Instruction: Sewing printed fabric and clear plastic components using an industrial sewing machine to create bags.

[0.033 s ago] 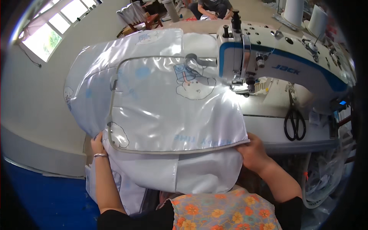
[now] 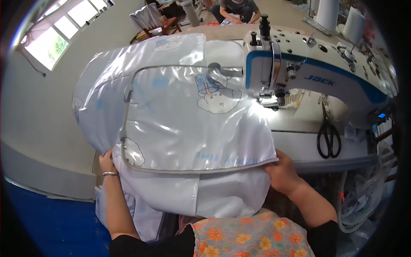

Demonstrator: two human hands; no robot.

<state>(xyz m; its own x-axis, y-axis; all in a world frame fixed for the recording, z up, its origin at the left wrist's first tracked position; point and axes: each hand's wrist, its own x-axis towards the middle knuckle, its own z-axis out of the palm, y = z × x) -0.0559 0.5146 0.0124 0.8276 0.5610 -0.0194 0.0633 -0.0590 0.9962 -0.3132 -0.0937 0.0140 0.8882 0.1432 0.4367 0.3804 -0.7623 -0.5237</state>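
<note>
A large glossy white sheet of coated fabric [image 2: 171, 132] with pale blue cartoon prints lies over the sewing table and droops toward my lap. Dark grey binding runs along the edges of its upper panel. At the left, my left hand [image 2: 106, 162] holds the fabric's edge, its fingers partly hidden behind it. My right hand [image 2: 282, 173] grips the bound corner at the lower right, thumb on top. Just beyond that side stands a white and blue sewing machine [image 2: 317, 70], its lit needle area [image 2: 267, 100] beside the panel's right edge. A grey strip [image 2: 227, 70] curls near the machine head.
Black-handled scissors [image 2: 329, 137] lie on the table right of the needle. White thread cones [image 2: 327, 17] stand behind the machine. Clear plastic [image 2: 364, 201] hangs at the lower right. A wall [image 2: 51, 111] borders the left, and another person [image 2: 237, 10] crouches at the back.
</note>
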